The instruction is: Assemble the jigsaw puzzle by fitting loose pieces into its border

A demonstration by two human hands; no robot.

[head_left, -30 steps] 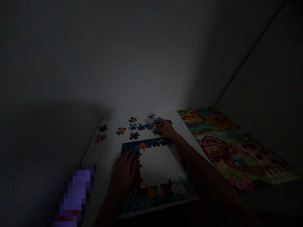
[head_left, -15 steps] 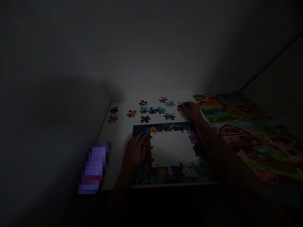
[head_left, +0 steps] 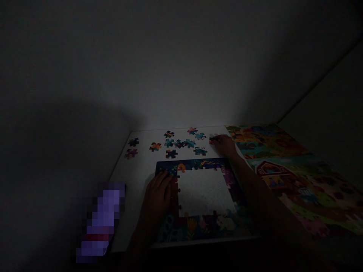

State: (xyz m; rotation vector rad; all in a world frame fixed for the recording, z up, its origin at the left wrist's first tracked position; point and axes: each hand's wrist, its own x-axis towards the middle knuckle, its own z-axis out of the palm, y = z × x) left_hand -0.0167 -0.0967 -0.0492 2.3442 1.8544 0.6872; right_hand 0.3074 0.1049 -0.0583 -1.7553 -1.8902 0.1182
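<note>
A partly assembled jigsaw puzzle (head_left: pixel 185 228) lies on the white table, its border joined around a bare white middle. My left hand (head_left: pixel 159 190) rests flat on the puzzle's left border with the fingers stretched out. Beyond the upper right corner, my right hand (head_left: pixel 225 145) has its fingertips closed on a dark reddish puzzle piece (head_left: pixel 211 140), which they mostly cover. Several loose pieces lie behind the border, among them an orange one (head_left: pixel 155 147), a dark blue one (head_left: pixel 171 153) and a light teal one (head_left: pixel 200 151).
Two picture sheets lie on the right, one with animals (head_left: pixel 261 139) and one with a red barn (head_left: pixel 272 170). A lit, blurred-out phone-like object (head_left: pixel 103 215) is at the table's left edge. Walls stand behind the white table (head_left: pixel 133 177). The light is very dim.
The view has tilted up, so the table and hands sit lower in it. My right fingers cover slightly more of the reddish piece. My left hand stays on the border.
</note>
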